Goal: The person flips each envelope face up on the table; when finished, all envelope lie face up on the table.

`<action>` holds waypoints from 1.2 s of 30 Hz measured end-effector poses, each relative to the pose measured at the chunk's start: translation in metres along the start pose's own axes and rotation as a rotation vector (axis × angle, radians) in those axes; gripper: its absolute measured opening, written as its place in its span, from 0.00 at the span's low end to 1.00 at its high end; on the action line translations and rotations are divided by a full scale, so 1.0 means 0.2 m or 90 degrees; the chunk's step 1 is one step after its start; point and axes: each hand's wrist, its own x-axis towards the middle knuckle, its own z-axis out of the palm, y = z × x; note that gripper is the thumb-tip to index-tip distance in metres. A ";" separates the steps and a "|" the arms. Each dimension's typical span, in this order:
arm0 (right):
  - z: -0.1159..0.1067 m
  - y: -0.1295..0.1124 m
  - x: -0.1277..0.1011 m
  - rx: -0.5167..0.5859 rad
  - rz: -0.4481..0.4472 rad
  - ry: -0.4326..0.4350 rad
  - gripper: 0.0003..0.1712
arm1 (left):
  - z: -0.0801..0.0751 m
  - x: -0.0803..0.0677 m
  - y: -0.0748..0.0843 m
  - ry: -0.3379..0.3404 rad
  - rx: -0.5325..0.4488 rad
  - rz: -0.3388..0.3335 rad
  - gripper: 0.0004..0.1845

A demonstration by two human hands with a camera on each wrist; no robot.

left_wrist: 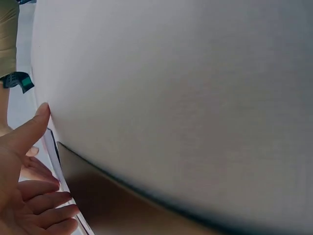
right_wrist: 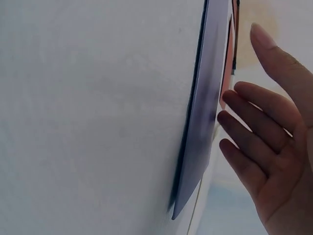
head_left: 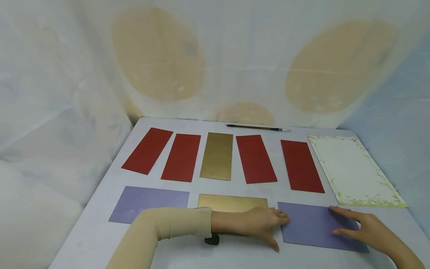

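A purple card point(head_left: 310, 224) lies flat at the front right of the table, and in the right wrist view the same purple card point(right_wrist: 198, 127) is seen edge-on. My left hand point(head_left: 260, 223) reaches across a gold card point(head_left: 231, 201), fingertips at the purple card's left edge. Over that card's right side is my right hand point(head_left: 369, 228), fingers and thumb spread apart; whether it touches cannot be told. In the right wrist view the right hand point(right_wrist: 274, 132) has loosely extended fingers. The left wrist view shows the left hand point(left_wrist: 34, 200) with extended fingers, beside a brownish card point(left_wrist: 117, 205).
Another purple card point(head_left: 151, 200) lies front left, partly behind the sleeve point(head_left: 181, 224). Behind stand in a row several red cards point(head_left: 181, 157) and one upright-laid gold card point(head_left: 216, 157). A brush point(head_left: 255, 127) lies at the back; a floral-bordered sheet point(head_left: 356, 168) is at right.
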 end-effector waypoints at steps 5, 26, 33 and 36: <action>0.01 0.00 0.00 -0.009 0.008 -0.007 0.36 | 0.01 0.01 -0.01 0.019 -0.009 -0.005 0.43; 0.01 0.00 0.00 -0.020 0.024 -0.034 0.35 | 0.03 0.03 0.00 0.049 0.066 -0.014 0.33; -0.01 0.00 -0.02 0.006 0.004 -0.004 0.34 | 0.04 0.04 0.01 0.068 0.089 -0.009 0.27; -0.02 0.01 -0.02 0.017 -0.012 0.025 0.33 | 0.03 0.04 0.01 0.065 0.086 -0.010 0.30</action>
